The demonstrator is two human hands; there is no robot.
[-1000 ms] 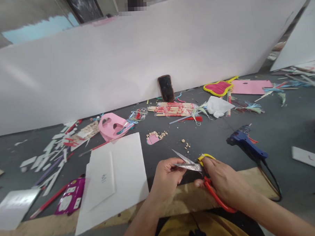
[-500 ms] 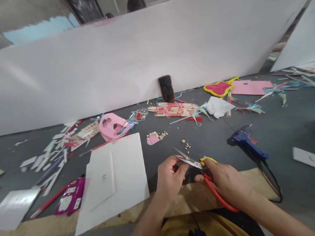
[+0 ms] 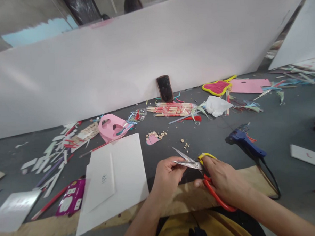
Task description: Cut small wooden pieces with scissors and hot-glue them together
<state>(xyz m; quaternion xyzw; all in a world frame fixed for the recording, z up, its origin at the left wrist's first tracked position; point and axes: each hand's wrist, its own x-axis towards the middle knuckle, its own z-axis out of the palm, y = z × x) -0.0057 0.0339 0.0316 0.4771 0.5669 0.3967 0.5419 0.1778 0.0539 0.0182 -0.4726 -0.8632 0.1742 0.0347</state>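
Note:
My right hand (image 3: 224, 174) grips a pair of scissors (image 3: 192, 164) with red and yellow handles, its blades parted and pointing left. My left hand (image 3: 166, 175) is closed in a pinch right at the blades; whatever its fingers hold is too small or hidden to make out. Just beyond the blade tips lie a few small pale pieces (image 3: 185, 144) on the dark table. A little farther left, more such bits are heaped around a small pink rounded piece (image 3: 152, 139).
White sheets (image 3: 118, 179) lie left of my hands. A blue glue gun (image 3: 247, 142) with a black cord rests at right. A phone (image 3: 165, 88) leans on the white partition (image 3: 134, 63) behind wrapped sticks (image 3: 172, 109). Paper strips (image 3: 51, 150) and a pink mask shape (image 3: 112, 127) are left.
The scissor blades have opened wider. My left hand has turned slightly, its fingers still pinched by the blades. The view has shifted a little.

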